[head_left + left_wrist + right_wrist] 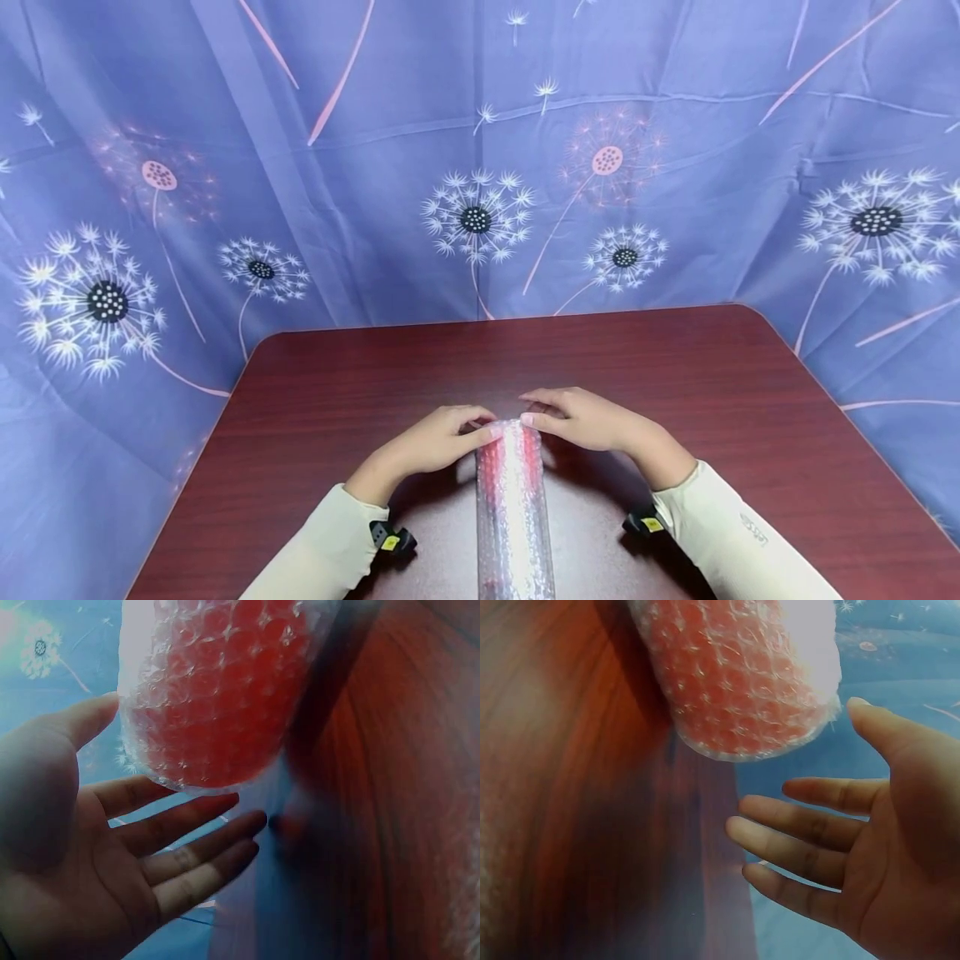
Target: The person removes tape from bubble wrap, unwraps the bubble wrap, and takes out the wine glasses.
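Observation:
A long cylinder wrapped in clear bubble wrap (516, 508) lies on the table, pointing away from me; red shows through its far end, and its near end runs out of the head view. My left hand (442, 437) is at the far end, its thumb at the wrap's edge and the fingers loosely spread beyond that end, as the left wrist view shows. On the other side, my right hand (585, 419) has its thumb tip close to the wrap (742, 682); whether it touches I cannot tell. Its fingers are extended and hold nothing.
The dark red wooden table (360, 367) has rounded far corners. Behind and beside it hangs a blue cloth (375, 200) with a dandelion print. Each wrist, in a pale sleeve (322, 542), carries a small black camera (393, 540).

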Action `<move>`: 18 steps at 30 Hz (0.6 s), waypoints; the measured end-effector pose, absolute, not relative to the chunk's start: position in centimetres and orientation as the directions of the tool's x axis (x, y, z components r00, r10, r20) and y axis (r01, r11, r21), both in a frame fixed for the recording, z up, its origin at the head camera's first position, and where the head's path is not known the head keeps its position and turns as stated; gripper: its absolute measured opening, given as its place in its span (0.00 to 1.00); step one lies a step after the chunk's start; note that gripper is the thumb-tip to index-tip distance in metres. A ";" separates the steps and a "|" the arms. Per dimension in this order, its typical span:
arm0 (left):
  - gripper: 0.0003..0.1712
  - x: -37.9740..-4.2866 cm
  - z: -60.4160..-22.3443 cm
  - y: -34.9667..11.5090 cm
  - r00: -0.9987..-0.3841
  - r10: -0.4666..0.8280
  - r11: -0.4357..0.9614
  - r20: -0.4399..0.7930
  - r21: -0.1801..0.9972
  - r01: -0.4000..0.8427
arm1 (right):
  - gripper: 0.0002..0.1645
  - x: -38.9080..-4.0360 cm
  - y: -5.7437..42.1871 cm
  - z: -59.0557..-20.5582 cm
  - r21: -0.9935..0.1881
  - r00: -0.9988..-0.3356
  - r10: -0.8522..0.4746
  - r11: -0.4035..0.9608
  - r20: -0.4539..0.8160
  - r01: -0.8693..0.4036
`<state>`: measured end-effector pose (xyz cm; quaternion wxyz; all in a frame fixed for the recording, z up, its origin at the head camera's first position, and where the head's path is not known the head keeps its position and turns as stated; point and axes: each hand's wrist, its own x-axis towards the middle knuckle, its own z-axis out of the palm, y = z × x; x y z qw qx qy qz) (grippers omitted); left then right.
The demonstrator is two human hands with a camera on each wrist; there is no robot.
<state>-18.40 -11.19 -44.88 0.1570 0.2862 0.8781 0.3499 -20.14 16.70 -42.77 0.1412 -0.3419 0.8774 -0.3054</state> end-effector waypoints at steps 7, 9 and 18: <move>0.15 -18.5 -45.2 -11.2 -0.789 0.614 0.507 -0.030 0.781 0.365 | 0.34 -20.3 16.5 -42.8 -0.656 -0.711 -0.703 0.547 -0.024 -0.520; 0.14 -18.5 -45.2 -11.2 -0.792 0.610 0.495 -0.022 0.791 0.359 | 0.33 -20.3 16.4 -42.7 -0.658 -0.711 -0.703 0.544 -0.019 -0.521; 0.11 -18.9 -44.9 -10.6 -0.850 0.526 0.428 -0.020 0.870 0.245 | 0.30 -20.6 15.9 -42.5 -0.631 -0.745 -0.666 0.563 0.037 -0.534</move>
